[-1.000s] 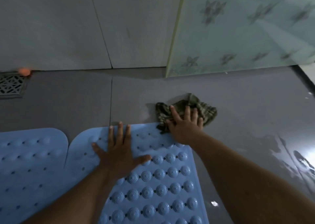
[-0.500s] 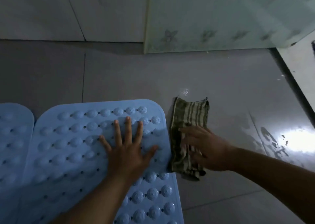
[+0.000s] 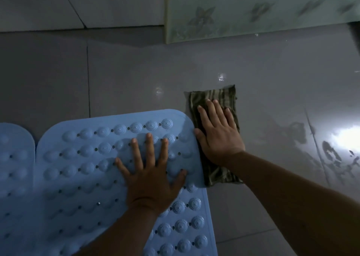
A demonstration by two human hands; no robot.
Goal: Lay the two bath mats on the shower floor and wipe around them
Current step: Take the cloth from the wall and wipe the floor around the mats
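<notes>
Two light blue bath mats with raised bumps lie flat on the grey shower floor point(image 3: 272, 84). The right mat point(image 3: 83, 158) fills the lower middle, and the left mat point(image 3: 13, 158) shows only its corner at the left edge. My left hand point(image 3: 150, 175) presses flat on the right mat with fingers spread. My right hand point(image 3: 218, 133) presses flat on a green striped cloth point(image 3: 226, 98) that lies on the floor against the mat's right edge. The middle of the cloth is hidden under my palm.
A pale tiled wall point(image 3: 78, 4) runs along the back. A green flowered panel point(image 3: 253, 8) stands at the back right. Wet streaks and a bright reflection point(image 3: 342, 138) mark the floor on the right.
My right hand slid the cloth from the mat's far corner down along its right side, then spread flat on it. My left hand stayed pressed on the mat.
</notes>
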